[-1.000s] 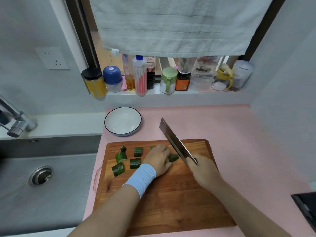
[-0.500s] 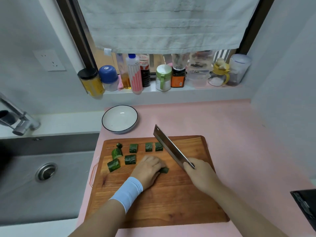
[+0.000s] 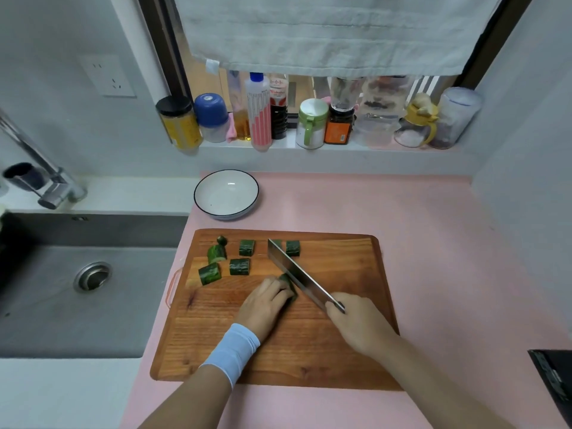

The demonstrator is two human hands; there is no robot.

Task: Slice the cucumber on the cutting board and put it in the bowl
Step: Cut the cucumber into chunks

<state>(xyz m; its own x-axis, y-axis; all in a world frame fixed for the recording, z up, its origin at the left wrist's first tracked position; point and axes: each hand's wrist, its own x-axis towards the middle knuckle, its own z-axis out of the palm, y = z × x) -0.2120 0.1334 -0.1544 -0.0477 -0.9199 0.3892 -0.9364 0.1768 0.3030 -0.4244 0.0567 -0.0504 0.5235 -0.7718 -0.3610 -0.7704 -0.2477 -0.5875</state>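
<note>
On the cutting board (image 3: 309, 345), the left hand (image 3: 266, 305) holds a cucumber piece (image 3: 289, 284) beside the knife (image 3: 291, 267) that the right hand (image 3: 359, 323) grips, with the bowl (image 3: 226, 193) at eleven o'clock.

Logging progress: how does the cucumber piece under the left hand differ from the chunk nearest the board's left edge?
The held piece is pinned by the left hand; the edge chunk lies free. The held piece is half hidden; the edge chunk shows fully. Both are dark green, on the cutting board.
</note>
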